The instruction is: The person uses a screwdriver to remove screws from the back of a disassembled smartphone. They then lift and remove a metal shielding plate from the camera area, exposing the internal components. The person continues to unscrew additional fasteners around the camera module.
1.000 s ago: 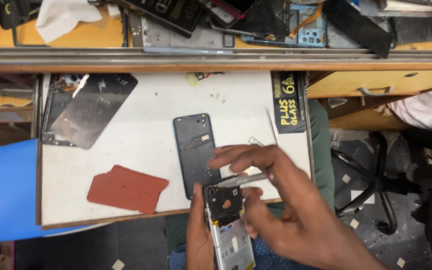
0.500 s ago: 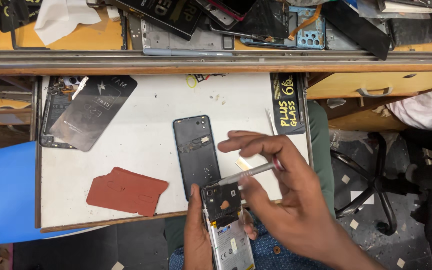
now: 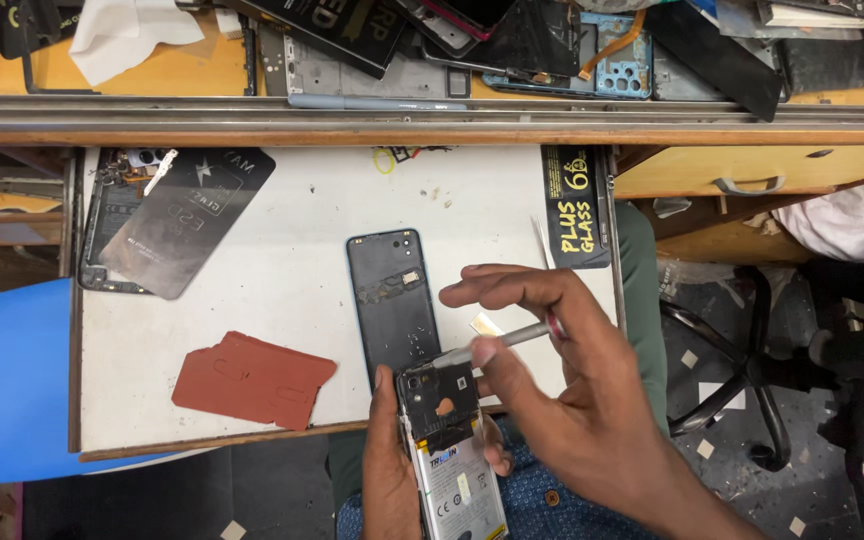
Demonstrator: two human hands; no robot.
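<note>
- Opened phone (image 3: 449, 440): held at the lower edge of the view, just in front of the white work board (image 3: 282, 290), with battery and black upper cover exposed.
- Back cover (image 3: 392, 300): already off; it lies inner side up on the board, just beyond the phone.
- Left hand (image 3: 389, 470): fingers wrapped around the phone's body, gripping it by its sides.
- Right hand (image 3: 562, 390): fingers pinched on a slim metal tool (image 3: 497, 342), tip at the phone's upper cover.
- Judgement: the phone is opened; the inner cover and battery remain in place, so internal work appears barely begun.
- Red mat (image 3: 252, 380): lies unused at the left.
</note>
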